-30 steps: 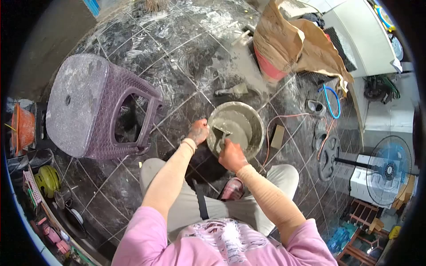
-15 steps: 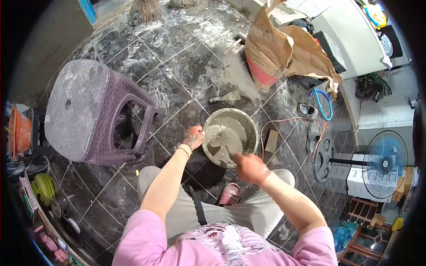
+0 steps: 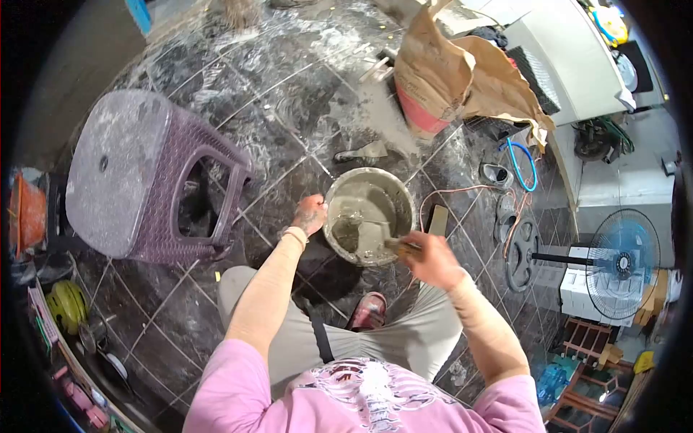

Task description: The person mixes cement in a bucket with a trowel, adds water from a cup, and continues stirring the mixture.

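Observation:
A round bucket (image 3: 333, 242) of wet grey cement (image 3: 372, 216) stands on the tiles in front of my knees. My left hand (image 3: 310, 213) is closed on the left side of its rim. In my right hand (image 3: 435, 260), at the bucket's lower right edge, is the handle of a trowel (image 3: 401, 247); it reaches over the rim into the cement, and the blade is mostly hidden. A dark hollow shows in the mix on the left. Beyond the bucket, a scraper-like tool with a flat pale blade (image 3: 372, 150) lies on the floor.
A purple plastic stool (image 3: 119, 173) stands at left. Ahead on the right is an open paper cement bag (image 3: 433, 79), with grey powder spilled beside it. A pedestal fan (image 3: 624, 265), its cord, a blue hose loop (image 3: 521, 166) and shoes (image 3: 498, 175) are at right.
My right hand has moved slightly right and up with the trowel, drawing it toward the bucket's right side. My left hand stays on the rim. The view has shifted slightly.

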`<state>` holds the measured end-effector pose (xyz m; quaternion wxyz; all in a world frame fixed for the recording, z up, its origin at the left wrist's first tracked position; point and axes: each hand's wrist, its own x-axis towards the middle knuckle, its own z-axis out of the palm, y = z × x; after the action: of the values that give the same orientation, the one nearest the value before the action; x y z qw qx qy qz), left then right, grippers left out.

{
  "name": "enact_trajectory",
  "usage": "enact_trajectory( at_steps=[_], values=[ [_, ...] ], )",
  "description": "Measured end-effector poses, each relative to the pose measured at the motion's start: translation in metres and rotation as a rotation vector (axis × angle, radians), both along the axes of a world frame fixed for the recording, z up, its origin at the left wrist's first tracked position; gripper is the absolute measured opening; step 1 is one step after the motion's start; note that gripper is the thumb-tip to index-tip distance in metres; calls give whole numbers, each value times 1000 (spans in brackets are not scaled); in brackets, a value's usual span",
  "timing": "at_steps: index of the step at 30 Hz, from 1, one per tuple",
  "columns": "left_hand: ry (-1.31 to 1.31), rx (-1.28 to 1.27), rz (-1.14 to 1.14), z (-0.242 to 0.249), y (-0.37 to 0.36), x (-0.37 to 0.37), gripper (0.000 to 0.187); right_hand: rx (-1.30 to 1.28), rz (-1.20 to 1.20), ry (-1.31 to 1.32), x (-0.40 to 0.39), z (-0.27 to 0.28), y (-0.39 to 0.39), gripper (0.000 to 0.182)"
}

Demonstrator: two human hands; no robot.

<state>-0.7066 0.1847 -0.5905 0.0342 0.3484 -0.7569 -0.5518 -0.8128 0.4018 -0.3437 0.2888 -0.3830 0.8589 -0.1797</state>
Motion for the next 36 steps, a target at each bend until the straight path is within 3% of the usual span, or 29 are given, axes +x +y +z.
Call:
enact_trajectory(
  at_steps=[4,6,9,11,12,13,17,19,22,25,26,27,31,36],
  values=[
    [-19,18,-34,11,-4,-3,17,69,30,17,4,17,-4,30],
    [-32,33,-43,11,-6,-5,17,64,93,3,4,-31,-12,35],
    [-28,-5,-29,0,0,-3,14,291,140,33,9,-89,-49,38],
    [-3,-96,-55,-7,-4,-6,13,318,148,74,23,-83,-78,33],
    [121,-12,-49,-20,-3,-4,16,283,166,89,12,-103,-79,30],
    [93,-20,-47,6,-3,-3,19,254,166,100,6,-120,-73,27],
    [-16,-40,7,-5,-3,-5,20,63,31,15,-16,-81,-30,24],
    [-38,-2,10,5,2,-2,19,34,-83,-88,-19,-34,-11,26],
    [-62,-12,-33,17,-3,-3,17,56,-51,12,-18,20,8,27],
    [-35,19,-54,18,-5,-3,17,81,51,129,-13,19,-3,29],
    [-30,27,-61,17,-6,-3,17,11,78,45,-15,0,-6,31],
    [-20,9,-69,16,-8,-4,17,124,141,150,-13,-20,-14,31],
    [28,-4,-64,8,-3,-3,18,296,255,108,-3,-95,-64,31],
    [18,-10,-13,11,-4,-5,18,203,118,85,-6,-98,-60,24]
  ],
)
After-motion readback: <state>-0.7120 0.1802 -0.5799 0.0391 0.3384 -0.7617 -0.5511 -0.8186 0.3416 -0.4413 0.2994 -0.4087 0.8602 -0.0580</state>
